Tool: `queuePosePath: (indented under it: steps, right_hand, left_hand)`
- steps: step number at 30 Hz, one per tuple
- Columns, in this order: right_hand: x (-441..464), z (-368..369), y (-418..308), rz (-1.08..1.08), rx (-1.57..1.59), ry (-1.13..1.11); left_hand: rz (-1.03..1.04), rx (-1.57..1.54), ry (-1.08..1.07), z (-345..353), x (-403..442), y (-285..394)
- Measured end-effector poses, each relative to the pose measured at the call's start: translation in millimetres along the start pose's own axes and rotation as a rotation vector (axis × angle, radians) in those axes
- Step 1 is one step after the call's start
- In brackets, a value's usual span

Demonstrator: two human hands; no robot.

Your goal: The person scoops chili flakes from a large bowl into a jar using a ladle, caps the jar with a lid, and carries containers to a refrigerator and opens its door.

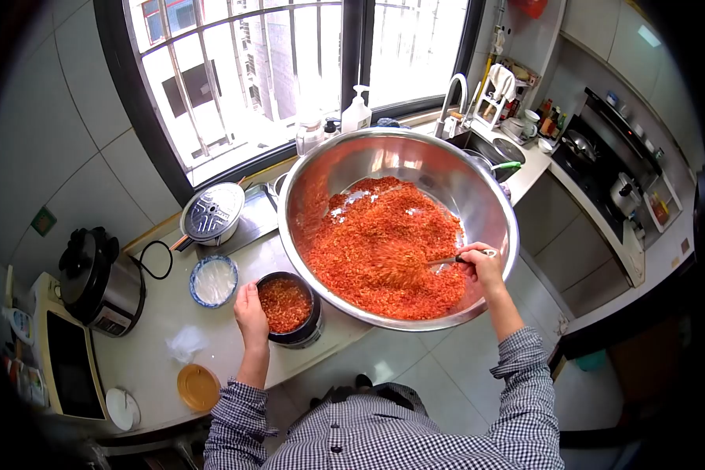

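Note:
A wide steel basin [489, 215] holds a broad heap of chopped red chili [360, 235], with bits of bare metal showing. Over the basin's right side, my right hand [482, 265] is closed around the handle of a spoon [445, 261]. Chili covers or hides the spoon's head, and that area looks blurred. My left hand [251, 317] grips the left side of a dark round jar [315, 323] on the counter, close against the basin. Chopped chili [283, 304] fills the jar nearly to its rim.
Left on the counter are a blue-rimmed bowl [214, 281] with plastic film, an orange lid [198, 387], crumpled plastic [186, 343] and a lidded pot [212, 213]. A pressure cooker [102, 282] stands beside a microwave [69, 356]. Behind the basin are a pump bottle [357, 111] and sink tap [451, 98].

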State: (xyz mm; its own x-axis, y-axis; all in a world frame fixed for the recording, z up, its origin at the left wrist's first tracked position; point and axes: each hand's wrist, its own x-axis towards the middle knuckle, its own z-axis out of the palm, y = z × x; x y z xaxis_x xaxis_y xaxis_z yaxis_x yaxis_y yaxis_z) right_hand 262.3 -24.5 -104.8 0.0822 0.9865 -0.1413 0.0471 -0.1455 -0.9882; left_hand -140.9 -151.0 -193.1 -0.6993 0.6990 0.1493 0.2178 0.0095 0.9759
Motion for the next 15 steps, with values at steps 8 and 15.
queuePosePath:
  steps: [8,15]
  right_hand:
    - [-14,9,-11,0.063,0.145,0.012]
    - [-17,25,-10,0.033,0.123,-0.011]
  left_hand:
    - [0.001,0.03,0.027,1,-2,5]
    - [-0.001,0.034,0.038,2,1,-1]
